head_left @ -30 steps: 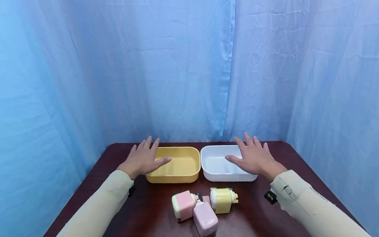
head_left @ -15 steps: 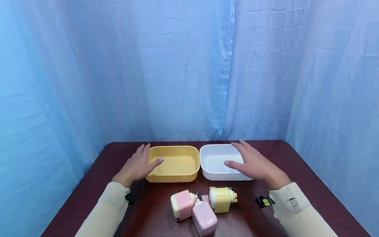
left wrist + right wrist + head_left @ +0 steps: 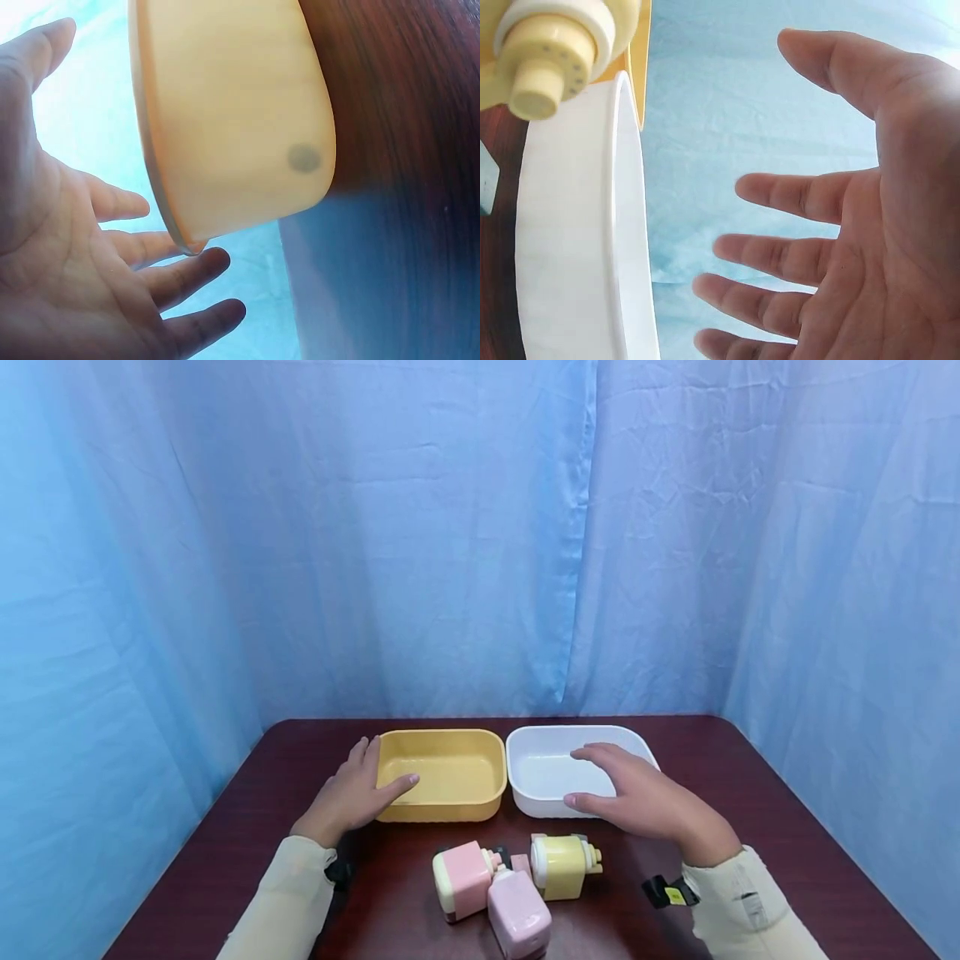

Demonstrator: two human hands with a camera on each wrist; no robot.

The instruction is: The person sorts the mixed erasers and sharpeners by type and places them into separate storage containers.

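Beside the rim of the yellow container [image 3: 232,105], the left grip [image 3: 75,262] has its fingers spread — contact unclear. Behind the container: pale blue cloth [image 3: 251,300] — and, along its base, wood-grained desk [image 3: 405,97].

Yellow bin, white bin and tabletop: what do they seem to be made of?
Yellow bin: probably satin plastic; light glows through its wall in the left wrist view.
White bin: likely smooth plastic, by its even, thin-rimmed wall.
Tabletop: wood or laminate, slightly glossy; grain and sheen show.
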